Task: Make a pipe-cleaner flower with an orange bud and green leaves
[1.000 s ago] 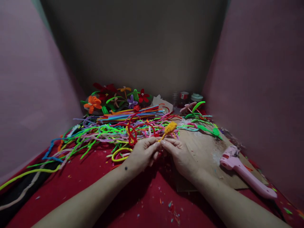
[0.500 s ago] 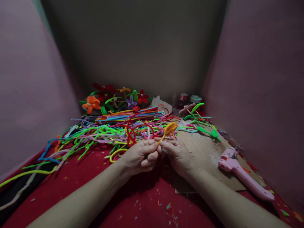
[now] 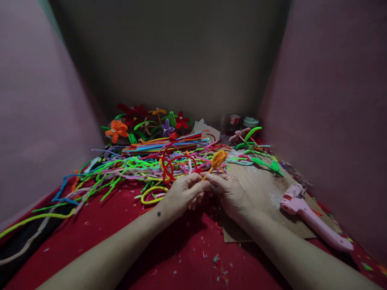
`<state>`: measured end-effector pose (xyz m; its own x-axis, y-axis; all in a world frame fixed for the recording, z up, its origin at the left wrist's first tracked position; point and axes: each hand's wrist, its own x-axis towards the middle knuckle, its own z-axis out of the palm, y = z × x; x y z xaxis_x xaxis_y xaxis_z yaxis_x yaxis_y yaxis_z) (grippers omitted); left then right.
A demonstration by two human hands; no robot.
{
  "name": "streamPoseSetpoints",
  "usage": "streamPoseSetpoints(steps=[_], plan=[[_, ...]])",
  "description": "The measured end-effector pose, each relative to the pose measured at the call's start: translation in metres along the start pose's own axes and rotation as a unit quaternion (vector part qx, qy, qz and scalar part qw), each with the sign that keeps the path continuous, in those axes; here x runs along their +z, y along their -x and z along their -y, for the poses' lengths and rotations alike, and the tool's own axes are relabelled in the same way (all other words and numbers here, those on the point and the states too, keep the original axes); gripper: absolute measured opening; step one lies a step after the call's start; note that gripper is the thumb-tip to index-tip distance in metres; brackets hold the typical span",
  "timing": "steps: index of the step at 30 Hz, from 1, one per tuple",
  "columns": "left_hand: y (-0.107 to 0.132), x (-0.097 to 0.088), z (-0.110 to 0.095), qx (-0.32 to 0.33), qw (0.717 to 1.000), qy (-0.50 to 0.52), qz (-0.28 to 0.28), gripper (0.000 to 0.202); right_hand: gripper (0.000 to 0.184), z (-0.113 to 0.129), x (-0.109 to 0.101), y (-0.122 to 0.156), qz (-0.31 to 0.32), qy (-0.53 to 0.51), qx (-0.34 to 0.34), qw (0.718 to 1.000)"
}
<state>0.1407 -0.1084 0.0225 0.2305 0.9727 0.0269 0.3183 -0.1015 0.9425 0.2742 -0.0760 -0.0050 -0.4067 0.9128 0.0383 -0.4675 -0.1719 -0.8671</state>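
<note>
Over the red cloth [image 3: 90, 237], we press our left hand [image 3: 184, 194] and right hand [image 3: 232, 194] together, fingertips pinched on the stem of a fuzzy orange bud [image 3: 219, 158]. The jar [image 3: 234, 121] label is too small to read.

Orange pipe-cleaner bud [image 3: 219, 158] — upright, stem pinched

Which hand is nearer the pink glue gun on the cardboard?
Right. The right hand lies across bare cardboard from the pink glue gun, not touching it; the left hand is farther off, beyond the right one. Both pinch the orange pipe-cleaner bud.
</note>
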Motion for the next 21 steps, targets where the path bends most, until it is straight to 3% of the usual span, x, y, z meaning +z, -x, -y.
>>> streamPoseSetpoints(steps=[2, 5, 7, 9, 12, 15, 18, 21], plan=[[0.0, 0.001, 0.008, 0.057, 0.993, -0.099, -0.042, 0.017, 0.02, -0.001, -0.001, 0.0, 0.004, 0.005, -0.001, 1.0], [0.001, 0.001, 0.02, 0.156, 0.951, -0.252, -0.094, 0.012, 0.017, -0.001, 0.0, 0.001, 0.011, 0.008, -0.01, 1.0], [0.002, 0.001, 0.024, 0.182, 0.933, -0.291, -0.105, 0.016, 0.015, -0.001, 0.001, 0.001, 0.018, 0.016, -0.026, 0.999], [0.001, 0.001, 0.023, 0.181, 0.936, -0.281, -0.11, 0.018, 0.015, -0.001, 0.001, 0.002, 0.021, 0.033, -0.046, 0.998], [0.0, 0.0, 0.015, 0.102, 0.977, -0.17, -0.085, 0.021, 0.018, -0.001, 0.0, 0.002, 0.027, 0.048, -0.048, 0.997], [-0.003, -0.002, 0.007, -0.017, 1.0, 0.012, -0.009, 0.025, 0.019, -0.001, 0.0, 0.001, 0.028, 0.033, -0.032, 0.999], [-0.005, -0.005, 0.008, -0.071, 0.98, 0.178, 0.06, 0.025, 0.019, 0.0, -0.001, 0.001, 0.014, 0.031, -0.033, 0.999], [-0.006, -0.006, 0.014, -0.102, 0.935, 0.319, 0.121, 0.022, 0.019, 0.001, 0.001, 0.001, 0.023, 0.028, -0.032, 0.999]])
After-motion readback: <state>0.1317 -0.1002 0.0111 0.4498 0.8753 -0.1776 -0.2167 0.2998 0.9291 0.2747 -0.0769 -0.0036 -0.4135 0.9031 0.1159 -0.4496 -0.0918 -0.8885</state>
